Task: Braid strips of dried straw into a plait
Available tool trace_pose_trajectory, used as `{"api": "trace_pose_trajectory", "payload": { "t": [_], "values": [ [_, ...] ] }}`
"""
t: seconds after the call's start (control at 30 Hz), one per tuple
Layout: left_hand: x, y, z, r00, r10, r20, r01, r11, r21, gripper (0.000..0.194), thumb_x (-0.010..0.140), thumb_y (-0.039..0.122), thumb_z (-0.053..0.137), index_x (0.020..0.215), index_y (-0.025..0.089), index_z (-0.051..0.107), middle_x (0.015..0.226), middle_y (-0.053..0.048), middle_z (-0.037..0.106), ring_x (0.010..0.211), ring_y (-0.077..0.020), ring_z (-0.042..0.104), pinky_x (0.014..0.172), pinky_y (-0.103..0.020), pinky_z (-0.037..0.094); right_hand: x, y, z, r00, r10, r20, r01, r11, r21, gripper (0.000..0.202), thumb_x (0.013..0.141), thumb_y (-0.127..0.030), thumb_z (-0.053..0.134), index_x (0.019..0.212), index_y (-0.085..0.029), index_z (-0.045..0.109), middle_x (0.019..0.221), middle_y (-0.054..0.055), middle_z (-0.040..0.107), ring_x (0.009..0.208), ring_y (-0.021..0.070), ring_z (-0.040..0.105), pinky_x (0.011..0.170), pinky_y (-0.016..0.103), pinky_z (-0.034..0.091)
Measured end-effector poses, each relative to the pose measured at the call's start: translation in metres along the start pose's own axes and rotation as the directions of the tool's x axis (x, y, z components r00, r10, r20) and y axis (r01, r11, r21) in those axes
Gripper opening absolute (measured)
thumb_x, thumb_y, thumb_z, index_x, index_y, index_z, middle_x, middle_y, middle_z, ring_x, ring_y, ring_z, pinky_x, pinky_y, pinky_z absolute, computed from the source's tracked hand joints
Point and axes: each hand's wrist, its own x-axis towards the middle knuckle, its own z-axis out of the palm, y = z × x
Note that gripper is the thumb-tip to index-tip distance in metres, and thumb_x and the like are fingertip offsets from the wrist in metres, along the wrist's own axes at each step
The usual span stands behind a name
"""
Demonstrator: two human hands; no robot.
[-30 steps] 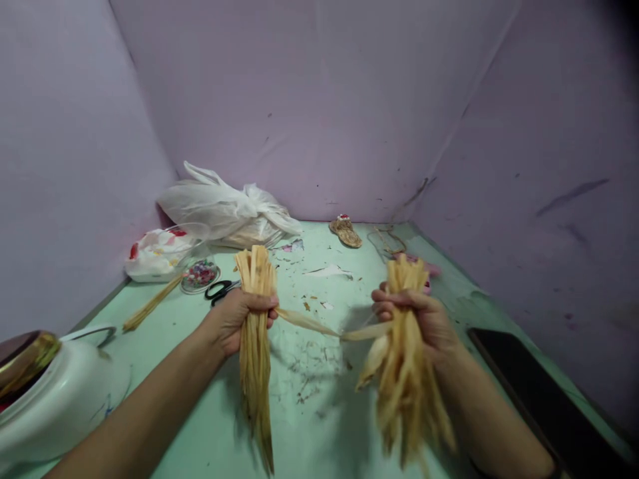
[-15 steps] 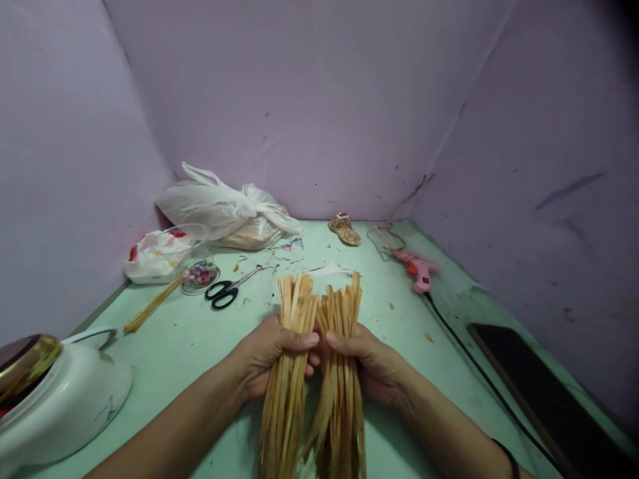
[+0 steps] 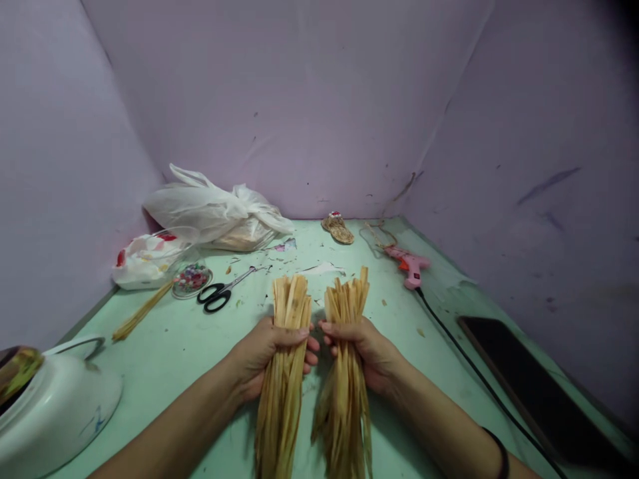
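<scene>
Two bundles of dry, straw-coloured fibre strips stand side by side over the table, their cut ends pointing away from me. My left hand (image 3: 279,352) is closed around the left bundle of dry strips (image 3: 282,399), thumb across its front. Around the right bundle of dry strips (image 3: 347,392) my right hand (image 3: 367,346) is closed the same way. A narrow gap separates the two bundles. The loose lower ends hang toward me and run out at the bottom of the view.
On the pale green table (image 3: 200,372) lie black-handled scissors (image 3: 219,295), a dish of coloured beads (image 3: 192,279), a thin strip bundle (image 3: 142,311), a plastic bag (image 3: 219,213), a small woven slipper (image 3: 339,229), a pink glue gun (image 3: 410,265) with its cord and a dark phone-like slab (image 3: 529,386). A white container (image 3: 64,406) stands left.
The two bundles have come apart, the right one moving right with my right hand, and a gap shows between them. The whole view has shifted slightly.
</scene>
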Motion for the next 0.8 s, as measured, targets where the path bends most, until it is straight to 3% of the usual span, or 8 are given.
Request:
{"api": "trace_pose_trajectory", "payload": {
  "t": [0.07, 0.2, 0.4, 0.63, 0.8],
  "values": [
    [-0.001, -0.003, 0.003, 1.000, 0.010, 0.008, -0.010, 1.000, 0.014, 0.016, 0.065, 0.012, 0.064, 0.079, 0.005, 0.060, 0.065, -0.008, 0.062, 0.054, -0.0137, 0.060, 0.053, -0.024, 0.049, -0.002, 0.003, 0.004, 0.998, -0.050, -0.034, 0.050, 0.999, -0.011, 0.016, 0.059, -0.021, 0.071, 0.057, -0.010, 0.059, 0.043, -0.002, 0.053, 0.039, 0.0060, 0.046, 0.040, 0.017, 0.032],
    [-0.004, -0.009, 0.009, 0.999, 0.002, 0.045, -0.003, 1.000, 0.022, 0.021, 0.061, 0.012, 0.066, 0.081, 0.008, 0.059, 0.061, -0.006, 0.061, 0.052, -0.0136, 0.058, 0.051, -0.025, 0.048, -0.005, 0.005, 0.008, 0.998, -0.033, 0.059, 0.035, 0.999, -0.032, 0.016, 0.063, -0.024, 0.067, 0.058, -0.012, 0.058, 0.043, 0.000, 0.054, 0.039, 0.0111, 0.050, 0.040, 0.023, 0.036],
    [-0.001, -0.009, 0.009, 0.999, 0.018, -0.037, -0.019, 0.999, -0.029, 0.024, 0.058, 0.010, 0.065, 0.082, 0.007, 0.060, 0.062, -0.007, 0.062, 0.051, -0.0161, 0.059, 0.053, -0.029, 0.048, -0.003, -0.001, 0.007, 0.968, -0.080, -0.237, 0.062, 0.995, -0.081, 0.016, 0.050, -0.011, 0.070, 0.052, -0.013, 0.054, 0.040, -0.004, 0.048, 0.036, 0.0052, 0.039, 0.036, 0.019, 0.029],
    [-0.001, -0.013, 0.006, 0.991, 0.096, 0.098, -0.092, 0.995, -0.049, 0.037, 0.053, 0.011, 0.073, 0.089, 0.008, 0.063, 0.075, -0.009, 0.066, 0.070, -0.0202, 0.061, 0.069, -0.033, 0.048, -0.005, 0.000, 0.009, 0.976, -0.071, -0.207, 0.054, 0.995, -0.084, 0.017, 0.050, -0.012, 0.070, 0.058, -0.012, 0.056, 0.045, -0.003, 0.051, 0.039, 0.0055, 0.041, 0.038, 0.019, 0.031],
    [-0.002, -0.012, 0.008, 0.995, 0.057, 0.081, -0.051, 0.996, -0.072, 0.038, 0.049, 0.007, 0.072, 0.086, 0.009, 0.064, 0.068, -0.007, 0.065, 0.063, -0.0203, 0.061, 0.068, -0.036, 0.048, -0.004, 0.004, 0.008, 0.980, -0.076, -0.185, 0.057, 0.993, -0.105, 0.017, 0.051, -0.011, 0.069, 0.061, -0.012, 0.055, 0.048, -0.004, 0.052, 0.040, 0.0057, 0.042, 0.039, 0.019, 0.032]
  ]
}}
